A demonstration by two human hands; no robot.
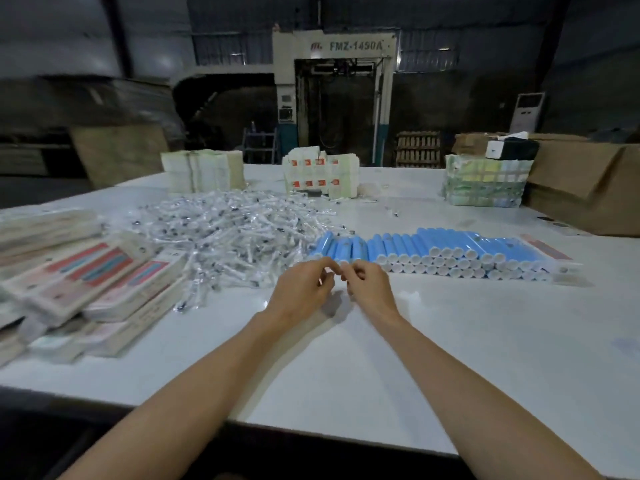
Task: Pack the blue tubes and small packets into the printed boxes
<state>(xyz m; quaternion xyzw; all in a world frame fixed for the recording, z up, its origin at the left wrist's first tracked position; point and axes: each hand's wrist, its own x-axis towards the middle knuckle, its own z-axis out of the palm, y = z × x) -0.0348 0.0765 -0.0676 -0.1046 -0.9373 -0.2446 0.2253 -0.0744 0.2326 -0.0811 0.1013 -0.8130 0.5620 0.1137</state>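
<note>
A long row of blue tubes (436, 249) with white caps lies stacked on the white table (450, 341), right of centre. Left of it spreads a heap of small clear packets (228, 233). Printed boxes (90, 278) with red and blue stripes lie piled at the left edge. My left hand (304, 285) and my right hand (367, 284) hover side by side just in front of the near end of the tube row, fingers curled inward and fingertips almost touching. I see nothing held in either hand.
Stacks of flat white cartons (202, 171), red-marked cartons (320, 174) and greenish bundles (485, 183) stand at the table's far side. A brown cardboard box (588, 188) sits at the right. A large machine (334, 95) stands behind.
</note>
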